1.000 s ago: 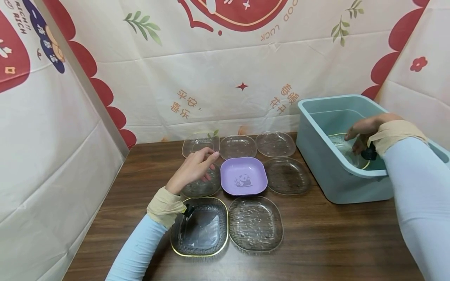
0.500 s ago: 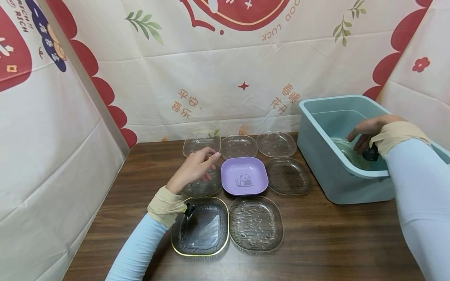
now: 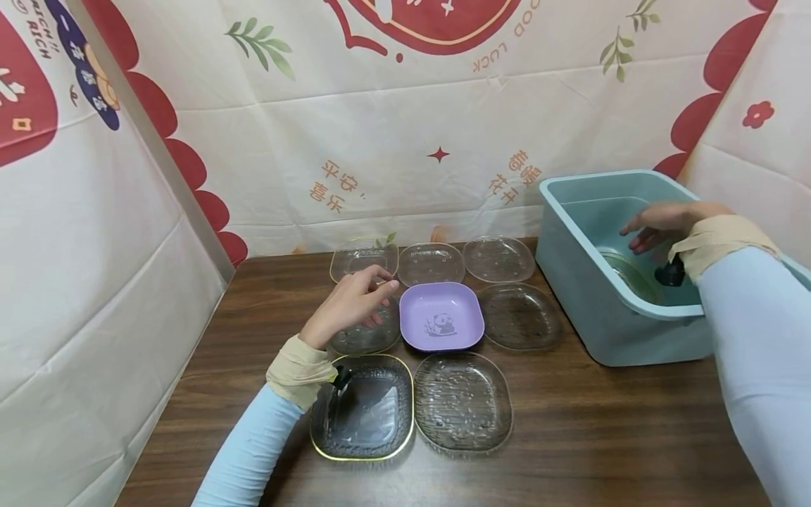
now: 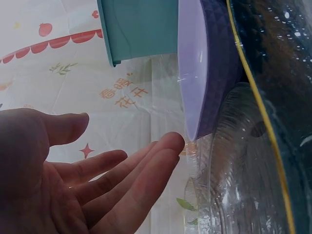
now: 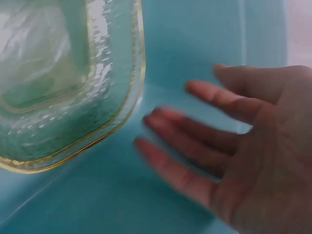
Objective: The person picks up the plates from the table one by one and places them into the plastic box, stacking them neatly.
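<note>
Inside the blue-green bin (image 3: 595, 260) lies a clear gold-rimmed plate (image 5: 114, 100), seemingly with another nested in it. My right hand (image 5: 239, 136) is above the bin floor beside that plate, fingers apart and touching nothing. In the head view, my left hand (image 3: 351, 304) hovers over a clear plate (image 3: 364, 334) on the table, fingers loosely bent, holding nothing. To its right sits a purple square plate (image 3: 441, 317) with a panda print. Below the left wrist lies a dark, gold-rimmed square plate (image 3: 364, 415).
A clear ribbed plate (image 3: 464, 401) lies right of the gold-rimmed one. Another clear plate (image 3: 519, 317) is right of the purple plate. Three more stand along the back, including a clear plate (image 3: 497, 259) near the bin. A printed cloth (image 3: 405, 141) hangs behind the wooden table (image 3: 602, 436).
My right hand has let go of the clear gold-rimmed plate, which has gone down into the bin. The hand has lifted slightly off it. My left hand stays in place.
</note>
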`<control>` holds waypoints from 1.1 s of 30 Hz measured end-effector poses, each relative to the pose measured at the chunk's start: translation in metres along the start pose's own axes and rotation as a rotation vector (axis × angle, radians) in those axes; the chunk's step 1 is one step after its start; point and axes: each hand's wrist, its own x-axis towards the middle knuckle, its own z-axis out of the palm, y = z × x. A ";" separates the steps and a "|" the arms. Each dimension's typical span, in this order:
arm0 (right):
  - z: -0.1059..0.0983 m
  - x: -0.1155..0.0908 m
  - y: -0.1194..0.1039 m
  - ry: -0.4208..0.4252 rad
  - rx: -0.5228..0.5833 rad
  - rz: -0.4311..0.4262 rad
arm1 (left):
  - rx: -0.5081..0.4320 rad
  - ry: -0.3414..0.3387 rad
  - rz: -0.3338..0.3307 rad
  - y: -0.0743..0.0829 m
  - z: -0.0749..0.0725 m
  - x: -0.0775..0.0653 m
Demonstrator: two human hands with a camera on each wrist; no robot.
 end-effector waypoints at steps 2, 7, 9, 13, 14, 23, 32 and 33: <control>-0.002 0.000 -0.007 0.079 0.045 -0.070 | 0.002 0.012 0.000 0.001 -0.002 -0.002; -0.004 -0.008 -0.021 0.302 0.049 -0.190 | 0.008 0.016 0.016 0.003 -0.003 -0.001; -0.004 -0.011 -0.025 0.371 0.019 -0.218 | 0.006 0.014 0.022 0.004 -0.002 -0.001; -0.003 -0.017 -0.035 0.447 -0.040 -0.244 | 0.003 0.018 0.021 0.004 -0.002 -0.001; -0.003 -0.019 -0.038 0.462 -0.058 -0.249 | 0.004 0.020 0.019 0.003 -0.002 -0.001; 0.017 -0.045 -0.081 0.562 -0.202 -0.364 | 0.024 0.020 0.031 0.000 0.000 0.000; 0.068 -0.085 -0.134 0.585 -0.386 -0.494 | 0.016 0.026 0.026 0.000 0.001 0.000; 0.075 -0.088 -0.139 0.593 -0.408 -0.499 | 0.016 0.026 0.027 0.000 0.002 0.001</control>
